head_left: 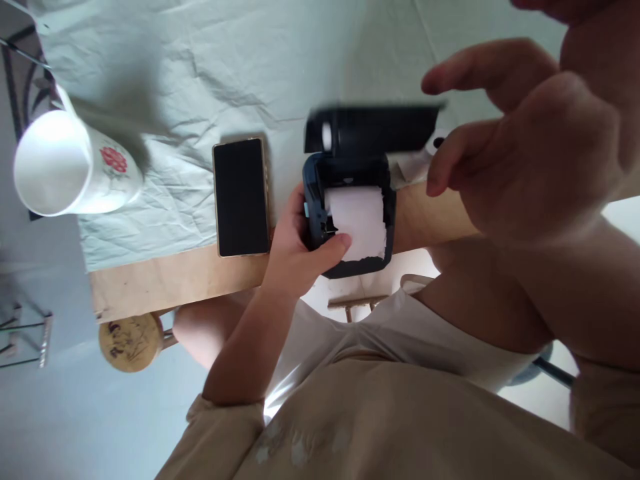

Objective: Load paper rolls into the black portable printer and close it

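Note:
A small dark printer [313,200] sits at the near edge of the table with its lid [375,130] flipped up. A white paper roll [357,220] lies in its open bay. My left hand [293,250] grips the printer's left side, the thumb resting on the front of the roll. My right hand [525,140] hovers close to the camera, above and right of the printer. Its fingers are apart and it holds nothing. Its fingertips are near the right end of the lid.
A black phone [241,197] lies face up left of the printer. A white mug [70,167] with a red flower stands at far left. A creased pale green cloth [200,67] covers the wooden table [165,280]. A round wooden stool [130,341] stands below.

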A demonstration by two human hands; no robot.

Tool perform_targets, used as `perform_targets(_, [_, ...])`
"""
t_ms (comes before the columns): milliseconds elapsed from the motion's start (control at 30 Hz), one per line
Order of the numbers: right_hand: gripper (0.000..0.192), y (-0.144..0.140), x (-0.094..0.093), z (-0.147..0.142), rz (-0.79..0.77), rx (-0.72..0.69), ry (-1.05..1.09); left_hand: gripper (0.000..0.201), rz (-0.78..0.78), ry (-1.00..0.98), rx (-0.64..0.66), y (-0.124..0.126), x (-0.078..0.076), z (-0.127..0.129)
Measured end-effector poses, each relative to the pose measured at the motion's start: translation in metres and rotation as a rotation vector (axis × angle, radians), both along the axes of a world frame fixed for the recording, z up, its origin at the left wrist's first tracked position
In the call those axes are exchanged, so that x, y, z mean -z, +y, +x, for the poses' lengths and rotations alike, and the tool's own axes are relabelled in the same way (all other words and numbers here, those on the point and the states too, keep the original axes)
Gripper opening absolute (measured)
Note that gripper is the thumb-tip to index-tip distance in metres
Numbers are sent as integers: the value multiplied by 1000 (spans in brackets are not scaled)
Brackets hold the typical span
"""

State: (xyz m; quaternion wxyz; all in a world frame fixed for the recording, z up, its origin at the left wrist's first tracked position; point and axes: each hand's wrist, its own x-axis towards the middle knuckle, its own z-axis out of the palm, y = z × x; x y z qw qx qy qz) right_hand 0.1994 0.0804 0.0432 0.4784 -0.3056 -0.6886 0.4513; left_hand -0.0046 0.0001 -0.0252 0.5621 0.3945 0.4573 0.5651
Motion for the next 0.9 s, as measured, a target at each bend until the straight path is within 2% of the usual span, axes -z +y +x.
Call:
perform_targets(100, [24, 0, 3, -2, 30, -10, 27, 63, 10, 34, -9, 0, 1, -1])
perform_targets(267, [51, -5, 12, -1, 88, -172, -448, 68, 28, 63, -16, -5, 0, 0])
perform_targets(333, [55, -6, 14, -3, 160, -202, -536, 68, 53, 37, -7, -6, -3, 1])
perform_targets(400, [59, -5, 16, -5, 197, -237, -544, 70, 52, 32, -6, -5, -6, 3])
perform_targets(500, [67, -1, 19, -8, 169, -270, -538, 70, 19, 58, -2, -4, -10, 3])
perform_targets(700, [71, 5, 31, -12, 130, -249, -552, 42, 54, -71, 16, 0, -6, 3])
perform_targets(767, [70, 2, 31, -12, 168, -222, -531, 42, 20, -110, -22, 1, -6, 5])
perform_targets(900, [59, -3, 26, -11, 247, -162, -466, 40, -81, -87, -178, 4, -9, 10])
